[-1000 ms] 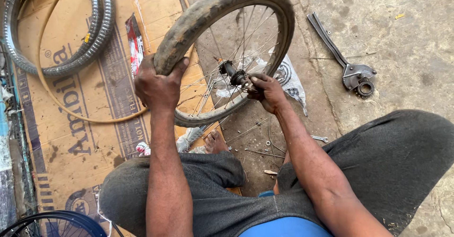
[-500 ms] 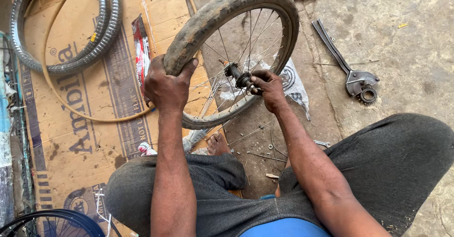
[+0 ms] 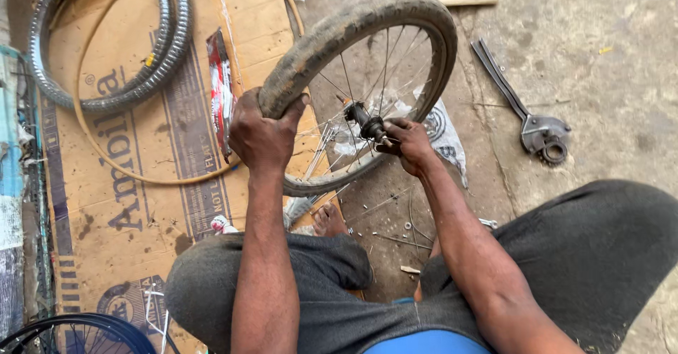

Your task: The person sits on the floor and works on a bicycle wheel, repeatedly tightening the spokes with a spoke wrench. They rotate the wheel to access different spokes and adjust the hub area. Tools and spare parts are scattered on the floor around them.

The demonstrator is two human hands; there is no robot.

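A person sits on the ground with a small bicycle wheel (image 3: 367, 79) stood upright between the knees, its dusty tyre (image 3: 332, 33) on the rim. The left hand (image 3: 261, 132) is clamped over the top of the tyre, fingers wrapped round the tread, bracing the wheel. The right hand (image 3: 409, 142) is closed on the end of the axle at the hub (image 3: 366, 121), fingertips pinched round what looks like a nut; whether it is being turned cannot be told.

The wheel rests half on a flattened cardboard sheet (image 3: 141, 170) and half on the concrete floor (image 3: 600, 57). Loose spokes (image 3: 395, 237) lie scattered on the floor below the hub, just in front of a bare foot (image 3: 328, 220). A long metal wrench (image 3: 526, 114) lies well apart to the right. Two spare tyres (image 3: 152, 64) and a thin tan hoop (image 3: 99, 149) lie on the cardboard to the left, with a red packet (image 3: 220, 93) beside them.

By the look of it, the work in hand is at the hub: fingers on the axle end while the other hand holds the wheel firm. Any further move there would seem to call for a steady brace on the tyre and a firm finger grip on the small axle parts, with care around the spokes close by.
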